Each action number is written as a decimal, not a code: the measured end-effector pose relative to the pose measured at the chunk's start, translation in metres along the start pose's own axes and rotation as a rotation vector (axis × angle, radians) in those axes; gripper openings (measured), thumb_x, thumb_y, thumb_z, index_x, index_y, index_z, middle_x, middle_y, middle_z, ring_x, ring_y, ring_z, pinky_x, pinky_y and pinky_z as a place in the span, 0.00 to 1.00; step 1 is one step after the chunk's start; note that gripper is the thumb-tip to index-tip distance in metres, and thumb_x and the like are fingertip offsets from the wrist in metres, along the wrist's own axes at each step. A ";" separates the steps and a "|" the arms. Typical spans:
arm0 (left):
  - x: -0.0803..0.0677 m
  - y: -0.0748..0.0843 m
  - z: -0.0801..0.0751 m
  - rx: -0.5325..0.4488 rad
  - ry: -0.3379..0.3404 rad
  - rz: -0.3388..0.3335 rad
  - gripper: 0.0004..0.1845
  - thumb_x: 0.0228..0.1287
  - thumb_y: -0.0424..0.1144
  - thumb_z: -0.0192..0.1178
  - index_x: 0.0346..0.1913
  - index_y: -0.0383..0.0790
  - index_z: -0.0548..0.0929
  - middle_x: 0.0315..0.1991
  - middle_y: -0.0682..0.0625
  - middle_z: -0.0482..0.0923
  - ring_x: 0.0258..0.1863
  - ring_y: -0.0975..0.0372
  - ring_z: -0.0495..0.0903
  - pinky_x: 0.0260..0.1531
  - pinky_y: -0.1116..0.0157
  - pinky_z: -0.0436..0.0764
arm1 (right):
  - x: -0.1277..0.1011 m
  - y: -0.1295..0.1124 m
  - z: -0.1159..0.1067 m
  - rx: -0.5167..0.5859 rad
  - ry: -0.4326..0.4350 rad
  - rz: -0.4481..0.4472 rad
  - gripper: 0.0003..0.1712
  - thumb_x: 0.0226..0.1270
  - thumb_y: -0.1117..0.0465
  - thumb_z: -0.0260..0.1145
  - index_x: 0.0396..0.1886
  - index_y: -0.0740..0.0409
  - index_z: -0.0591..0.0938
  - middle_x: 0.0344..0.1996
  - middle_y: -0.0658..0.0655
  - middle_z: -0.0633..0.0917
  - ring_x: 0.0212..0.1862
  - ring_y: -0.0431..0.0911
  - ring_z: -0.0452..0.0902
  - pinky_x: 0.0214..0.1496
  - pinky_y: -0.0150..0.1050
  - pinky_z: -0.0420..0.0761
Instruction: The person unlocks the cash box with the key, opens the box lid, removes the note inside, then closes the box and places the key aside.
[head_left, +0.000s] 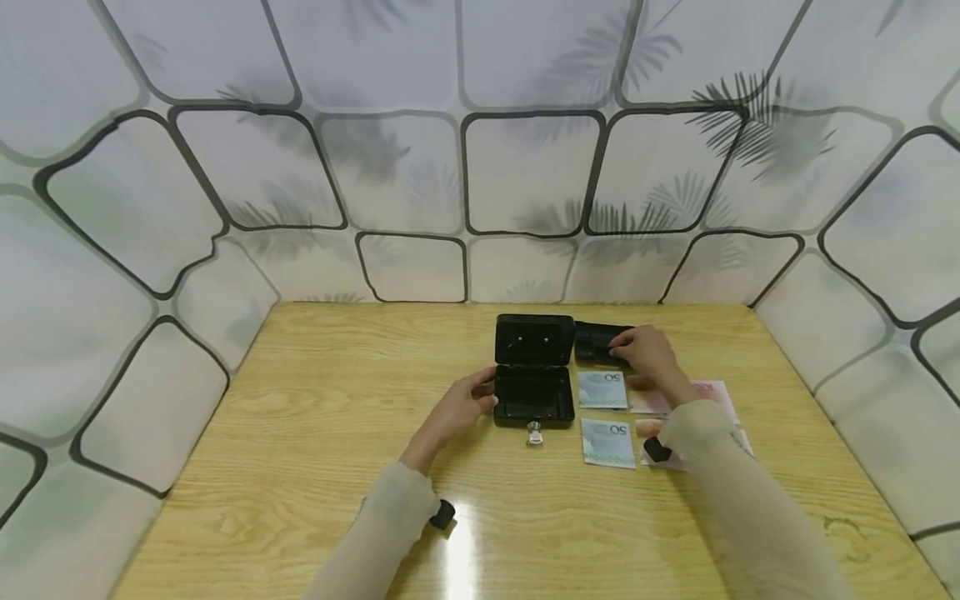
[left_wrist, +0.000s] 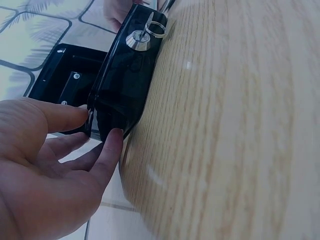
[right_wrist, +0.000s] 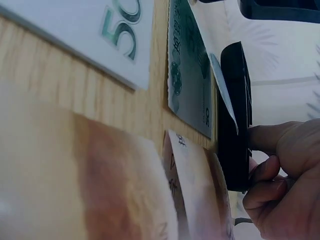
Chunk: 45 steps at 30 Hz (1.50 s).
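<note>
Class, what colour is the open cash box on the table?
The cash box is black, clearest in the head view.

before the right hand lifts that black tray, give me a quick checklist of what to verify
1. Cash box lid open: ok, the lid stands up behind the base.
2. Box steadied: ok, the left hand rests its fingertips against the box's left side.
3. Grip on the black tray: ok, the right hand curls round its edge in the right wrist view.
4. Box base free to take the tray: ok in the head view, nothing shows inside it.
5. Key in the front lock: ok, with its ring hanging.
6. Banknotes: ok, two 50 notes and pink notes lie flat beside the box, apart from the tray.
</note>
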<state>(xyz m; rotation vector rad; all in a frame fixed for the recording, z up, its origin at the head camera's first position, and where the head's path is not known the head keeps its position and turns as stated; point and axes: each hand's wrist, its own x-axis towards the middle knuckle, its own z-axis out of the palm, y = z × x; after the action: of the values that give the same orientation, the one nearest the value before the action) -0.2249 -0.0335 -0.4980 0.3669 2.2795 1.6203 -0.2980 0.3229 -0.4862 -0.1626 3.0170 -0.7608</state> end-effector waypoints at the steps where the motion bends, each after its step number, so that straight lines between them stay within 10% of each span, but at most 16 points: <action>1: 0.000 0.000 0.000 0.002 0.001 0.001 0.30 0.77 0.28 0.56 0.78 0.33 0.64 0.69 0.35 0.73 0.68 0.46 0.73 0.65 0.48 0.74 | 0.000 -0.001 0.000 -0.001 0.000 -0.003 0.10 0.71 0.62 0.70 0.45 0.64 0.91 0.47 0.69 0.88 0.44 0.62 0.83 0.47 0.58 0.81; 11: -0.001 0.001 0.000 0.004 0.001 -0.008 0.30 0.77 0.29 0.56 0.78 0.33 0.64 0.69 0.35 0.74 0.68 0.46 0.74 0.65 0.48 0.74 | -0.002 -0.004 -0.001 -0.014 -0.029 0.036 0.12 0.74 0.60 0.68 0.47 0.62 0.90 0.47 0.68 0.88 0.34 0.53 0.79 0.35 0.48 0.78; 45: 0.000 0.000 0.000 0.017 0.009 0.000 0.30 0.76 0.28 0.56 0.78 0.33 0.65 0.68 0.35 0.74 0.67 0.46 0.74 0.63 0.49 0.75 | -0.046 -0.035 -0.041 0.033 0.056 -0.113 0.11 0.73 0.61 0.69 0.46 0.64 0.91 0.47 0.68 0.87 0.36 0.54 0.81 0.42 0.54 0.79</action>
<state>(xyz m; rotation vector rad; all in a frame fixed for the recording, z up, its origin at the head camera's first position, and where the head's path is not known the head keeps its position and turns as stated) -0.2252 -0.0333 -0.4975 0.3646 2.3012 1.6070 -0.2512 0.3164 -0.4337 -0.3183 3.0676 -0.8374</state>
